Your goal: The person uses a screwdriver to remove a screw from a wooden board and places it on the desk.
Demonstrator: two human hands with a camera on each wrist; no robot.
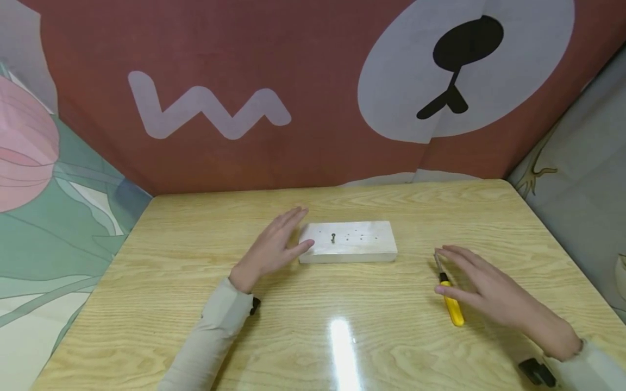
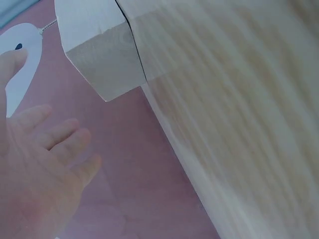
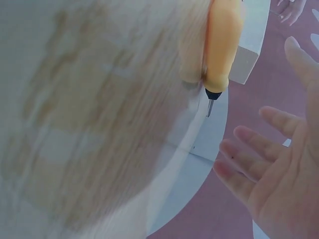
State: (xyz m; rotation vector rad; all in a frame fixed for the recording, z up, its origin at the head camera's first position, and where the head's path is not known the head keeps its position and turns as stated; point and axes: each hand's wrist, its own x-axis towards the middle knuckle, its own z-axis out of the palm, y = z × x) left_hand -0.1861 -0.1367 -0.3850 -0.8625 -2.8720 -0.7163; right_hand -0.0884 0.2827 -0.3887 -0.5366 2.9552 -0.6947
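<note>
A pale wooden block (image 1: pixel 359 250) with several small holes in its top lies on the table. One screw (image 1: pixel 333 238) stands up from the block's left part; its threaded shank also shows in the left wrist view, where the screw (image 2: pixel 48 26) sticks out from the block (image 2: pixel 107 62). My left hand (image 1: pixel 274 247) hovers at the block's left end with fingers extended, holding nothing. A yellow-handled screwdriver (image 1: pixel 452 307) with a black collar lies to the right of the block. Above and beside it, my right hand (image 1: pixel 494 290) is spread with nothing in its grasp; the right wrist view shows the screwdriver (image 3: pixel 224 40) apart from the fingers.
The wood-grain table (image 1: pixel 220 336) ends at a wall hanging (image 1: pixel 313 157) with a cartoon face along its back edge. Patterned cloth (image 1: pixel 577 157) hangs on the right side. Light glares off the table front. Dark wrist devices (image 1: pixel 537 372) sit by the sleeves.
</note>
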